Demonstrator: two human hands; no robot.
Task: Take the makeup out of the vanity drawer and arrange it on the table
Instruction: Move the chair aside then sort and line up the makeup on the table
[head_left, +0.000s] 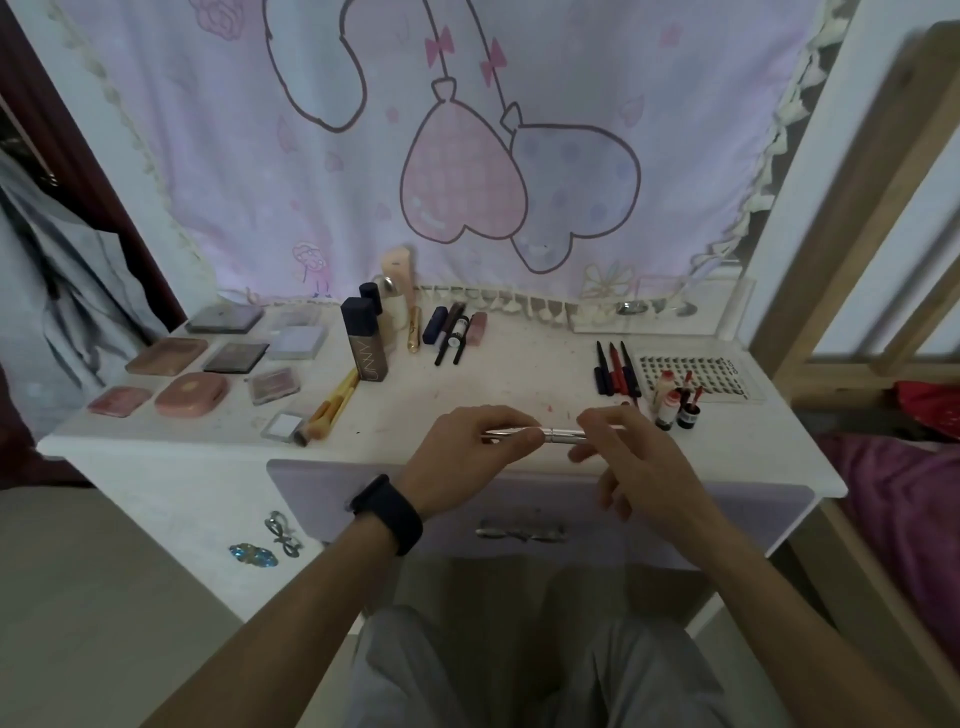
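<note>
Makeup pen, slim and silver, lies level in the lower centre of the frame, held just above the front edge of the counter. The left grip pinches one end with curled fingers and thumb. The right grip pinches the other end between thumb and forefinger, its remaining fingers spread loose. The pen looks light, stiff and smooth, so it is likely to slip or roll. The barrel on either side of the mid-length seam seems the safest hold, since pulling on both ends may part the cap. Fingers cover both tips, the right grip is blurred, and no label is legible. Below, the lilac drawer shows only its front; its contents are hidden.
</note>
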